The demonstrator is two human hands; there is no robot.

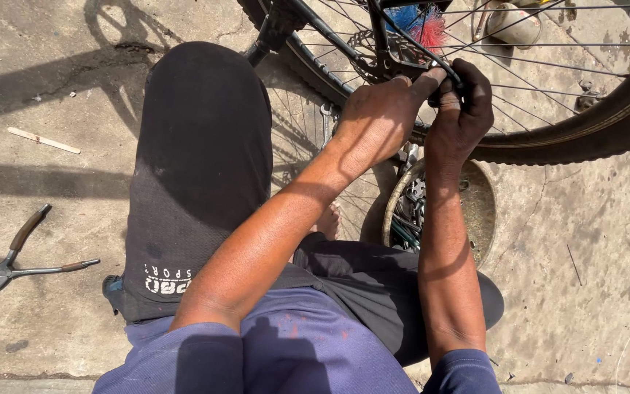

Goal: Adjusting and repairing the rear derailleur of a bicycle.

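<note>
Currently: left hand [377,117] and right hand [462,109] are both pinching the thin black frame stay [432,60] of the spoked, black-tyred bicycle wheel [548,138]; work looks unfinished; open steel pliers [20,255] are lying unused at nine o'clock.

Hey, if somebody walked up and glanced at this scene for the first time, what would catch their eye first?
Most likely the two hands meeting at the top centre: the left hand and right hand pinch a thin dark part against the frame of a bicycle wheel, whose tyre and spokes fill the upper right. Next, open pliers lie on the concrete at far left, and a round metal dish holding small parts sits just under the hands.
</note>
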